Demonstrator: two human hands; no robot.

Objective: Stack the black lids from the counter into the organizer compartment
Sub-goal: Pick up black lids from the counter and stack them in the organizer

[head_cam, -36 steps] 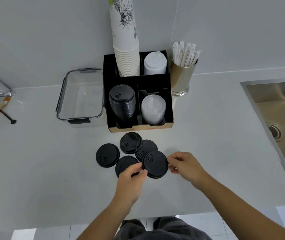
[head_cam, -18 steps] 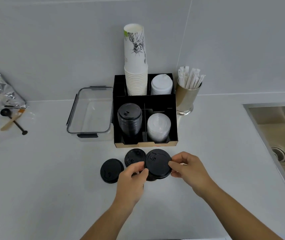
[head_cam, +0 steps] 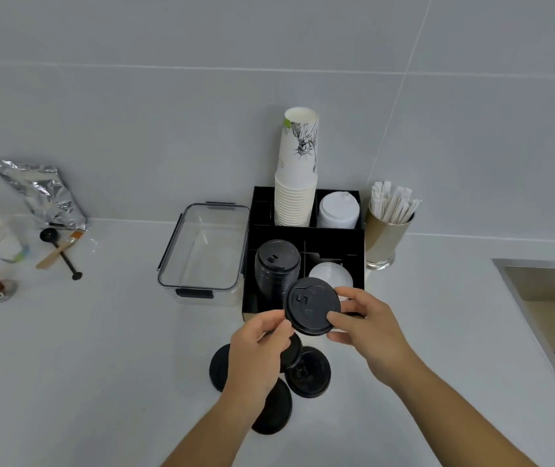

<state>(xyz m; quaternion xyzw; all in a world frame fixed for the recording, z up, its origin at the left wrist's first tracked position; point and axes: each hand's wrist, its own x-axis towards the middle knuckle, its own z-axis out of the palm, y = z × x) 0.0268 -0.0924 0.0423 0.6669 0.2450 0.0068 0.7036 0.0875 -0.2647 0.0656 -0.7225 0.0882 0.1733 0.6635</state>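
Head view: both hands hold one black lid (head_cam: 311, 306) in the air, just in front of the organizer (head_cam: 333, 235). The left hand (head_cam: 258, 352) pinches the lid's rim at about 8 o'clock between thumb and fingers, so its grip is closed on the lid. The right hand (head_cam: 369, 326) clasps the rim at 3 o'clock, thumb on top and fingers beneath, likewise closed on the lid. The lid is nearly level, its top face toward the camera, and covers the front edge of the organizer.

Behind it, at 11 o'clock from the held lid, a stack of black lids (head_cam: 278, 267) stands in the organizer's front left compartment. The front right compartment holds clear lids (head_cam: 330, 276), partly hidden by the held lid. The back compartments hold paper cups (head_cam: 296, 183) on the left and white lids (head_cam: 338, 210) on the right.

On the bench (head_cam: 100, 365), at 6 o'clock from the held lid, loose black lids (head_cam: 308, 372) lie close together, partly hidden by the left hand and forearm; their count cannot be told.

At 9 o'clock from the organizer, just beside it, sits a clear container (head_cam: 205, 251).
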